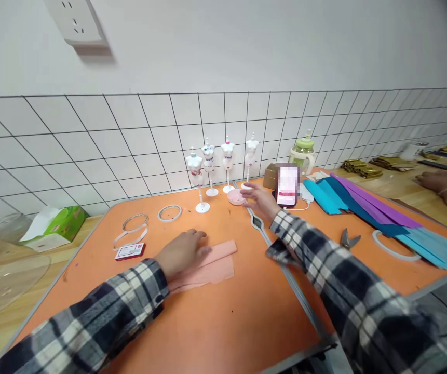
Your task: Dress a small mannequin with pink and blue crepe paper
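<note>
My left hand (182, 253) lies flat, fingers stretched out, on a folded pink sheet (217, 266); I cannot tell whether it is cloth or crepe paper. Further off, my right hand (260, 200) reaches out with its fingers extended at the edge of a small round pink dish (235, 197). Whether the fingertips touch the dish or something in it is not clear. Behind the dish stand several small white dress-form mannequins, among them a front one (195, 169) with coloured trim.
On the orange folding table (207, 332) lie tape rolls (170, 220), a red-and-white box (130, 251), scissors (350, 240) and coloured sheets (367, 200). A phone (287, 187) stands before a green-lidded bottle (303, 150). Another person's hands (445, 184) are at the far right.
</note>
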Motion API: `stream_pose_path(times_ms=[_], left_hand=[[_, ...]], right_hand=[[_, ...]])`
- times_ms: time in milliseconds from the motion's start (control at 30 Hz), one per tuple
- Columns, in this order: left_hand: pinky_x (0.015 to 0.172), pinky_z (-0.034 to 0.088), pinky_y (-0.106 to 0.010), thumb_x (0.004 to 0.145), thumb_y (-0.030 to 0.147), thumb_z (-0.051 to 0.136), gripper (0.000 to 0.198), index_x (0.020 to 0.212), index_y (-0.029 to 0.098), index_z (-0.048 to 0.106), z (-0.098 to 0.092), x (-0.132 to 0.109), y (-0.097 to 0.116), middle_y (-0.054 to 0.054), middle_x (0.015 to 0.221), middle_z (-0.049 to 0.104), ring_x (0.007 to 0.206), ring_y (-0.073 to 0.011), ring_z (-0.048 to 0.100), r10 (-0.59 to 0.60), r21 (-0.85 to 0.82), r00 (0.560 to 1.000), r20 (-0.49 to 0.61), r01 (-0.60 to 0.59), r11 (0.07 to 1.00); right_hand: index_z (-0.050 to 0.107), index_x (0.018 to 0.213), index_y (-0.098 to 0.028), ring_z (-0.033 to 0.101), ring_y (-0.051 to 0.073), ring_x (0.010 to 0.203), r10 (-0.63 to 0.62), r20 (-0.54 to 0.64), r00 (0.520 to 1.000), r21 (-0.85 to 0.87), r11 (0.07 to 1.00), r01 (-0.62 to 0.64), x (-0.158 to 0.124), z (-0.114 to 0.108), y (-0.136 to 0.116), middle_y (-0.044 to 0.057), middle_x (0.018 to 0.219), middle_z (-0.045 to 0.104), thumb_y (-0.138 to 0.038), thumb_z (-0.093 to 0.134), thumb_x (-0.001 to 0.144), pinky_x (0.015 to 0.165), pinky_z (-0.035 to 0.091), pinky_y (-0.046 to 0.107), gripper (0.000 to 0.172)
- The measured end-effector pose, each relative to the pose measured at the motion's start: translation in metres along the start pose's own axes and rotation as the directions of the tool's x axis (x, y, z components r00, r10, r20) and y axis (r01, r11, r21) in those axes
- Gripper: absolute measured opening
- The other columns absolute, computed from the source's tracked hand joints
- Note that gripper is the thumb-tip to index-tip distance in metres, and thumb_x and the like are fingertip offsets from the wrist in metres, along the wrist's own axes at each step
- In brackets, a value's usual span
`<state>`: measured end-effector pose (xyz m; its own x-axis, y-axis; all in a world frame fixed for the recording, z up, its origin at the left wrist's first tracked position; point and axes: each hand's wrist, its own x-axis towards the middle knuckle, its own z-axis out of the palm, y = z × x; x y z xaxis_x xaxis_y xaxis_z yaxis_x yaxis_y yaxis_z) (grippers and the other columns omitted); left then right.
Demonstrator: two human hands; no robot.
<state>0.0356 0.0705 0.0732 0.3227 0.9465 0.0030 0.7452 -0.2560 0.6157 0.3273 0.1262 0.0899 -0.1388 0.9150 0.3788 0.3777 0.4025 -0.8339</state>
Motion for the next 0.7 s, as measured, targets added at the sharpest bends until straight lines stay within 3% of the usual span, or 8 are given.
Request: stream_pose_path(times_ms=[133,200,300,433,500,600,633,700], left_hand=[[0.075,0.049,-0.039,0.067,0.052,0.073,0.052,0.107,0.019,0.065,0.013,-0.012,0.015,-0.015,0.106,0.067,0.094,-0.0340,0.066,0.023,0.373,0.994,0.108,-0.062,0.926],[0.073,0.048,-0.036,0.068,0.056,0.073,0.057,0.112,0.022,0.061,0.008,-0.019,0.015,-0.013,0.109,0.067,0.095,-0.0318,0.065,0.066,0.359,0.991,0.116,-0.104,0.928],[0.071,0.045,-0.033,0.076,0.044,0.068,0.029,0.096,0.024,0.063,-0.002,-0.033,0.007,-0.006,0.097,0.068,0.087,-0.0265,0.065,0.211,0.377,0.964,0.165,-0.259,0.889],[0.069,0.043,-0.031,0.084,0.028,0.055,0.014,0.089,0.025,0.068,-0.013,-0.046,-0.011,-0.004,0.087,0.070,0.079,-0.0225,0.065,0.230,0.396,0.950,0.209,-0.297,0.869],[0.070,0.043,-0.030,0.089,0.029,0.048,0.022,0.096,0.025,0.069,-0.017,-0.046,-0.021,-0.005,0.091,0.072,0.082,-0.0220,0.066,0.193,0.381,0.969,0.152,-0.237,0.894],[0.072,0.046,-0.028,0.092,0.033,0.046,0.027,0.098,0.026,0.071,-0.024,-0.043,-0.036,-0.003,0.095,0.074,0.085,-0.0208,0.067,0.146,0.303,0.983,0.110,-0.173,0.937],[0.074,0.046,-0.027,0.092,0.035,0.047,0.027,0.097,0.026,0.071,-0.025,-0.041,-0.040,-0.002,0.096,0.074,0.087,-0.0204,0.068,0.137,0.263,0.984,0.116,-0.164,0.951],[0.075,0.048,-0.027,0.093,0.037,0.047,0.028,0.096,0.026,0.072,-0.027,-0.040,-0.047,-0.001,0.097,0.075,0.088,-0.0201,0.068,0.120,0.202,0.985,0.121,-0.143,0.969]], right_hand=[[0.061,0.118,-0.011,0.063,0.017,0.097,-0.016,0.056,0.998,-0.061,0.998,0.020,0.021,-0.021,-0.012,0.009,0.121,0.059,-0.044,0.053,0.097,0.088,0.054,0.036,0.040],[0.061,0.119,-0.009,0.064,0.015,0.092,-0.030,0.117,0.993,-0.078,0.996,0.039,0.008,-0.003,-0.018,0.009,0.117,0.061,-0.042,0.051,0.097,0.083,0.056,0.034,0.041],[0.067,0.113,-0.017,0.063,0.018,0.093,-0.073,0.236,0.969,-0.136,0.985,0.107,-0.033,0.041,-0.025,0.006,0.106,0.069,-0.025,0.059,0.087,0.086,0.053,0.037,0.028],[0.048,0.140,-0.016,0.049,0.028,0.125,-0.113,0.250,0.962,-0.385,0.900,0.206,-0.090,0.080,-0.025,0.014,0.134,0.056,-0.027,0.062,0.080,0.105,0.040,0.046,0.062],[0.042,0.145,-0.020,0.035,0.029,0.139,-0.277,0.393,0.877,-0.411,0.800,0.437,-0.105,0.088,-0.025,0.012,0.150,0.043,-0.025,0.059,0.082,0.116,0.024,0.050,0.066],[0.042,0.145,-0.030,0.035,0.020,0.140,-0.513,0.659,0.550,-0.214,0.572,0.791,-0.112,0.098,-0.029,0.001,0.152,0.043,-0.019,0.045,0.091,0.122,0.010,0.043,0.055],[0.041,0.146,-0.028,0.038,0.019,0.138,-0.527,0.691,0.494,-0.180,0.536,0.825,-0.113,0.102,-0.030,0.002,0.152,0.044,-0.020,0.041,0.093,0.121,0.015,0.040,0.053],[0.039,0.148,-0.018,0.045,0.023,0.133,-0.473,0.706,0.528,-0.219,0.563,0.797,-0.112,0.109,-0.031,0.009,0.150,0.046,-0.025,0.040,0.095,0.116,0.027,0.038,0.053]])
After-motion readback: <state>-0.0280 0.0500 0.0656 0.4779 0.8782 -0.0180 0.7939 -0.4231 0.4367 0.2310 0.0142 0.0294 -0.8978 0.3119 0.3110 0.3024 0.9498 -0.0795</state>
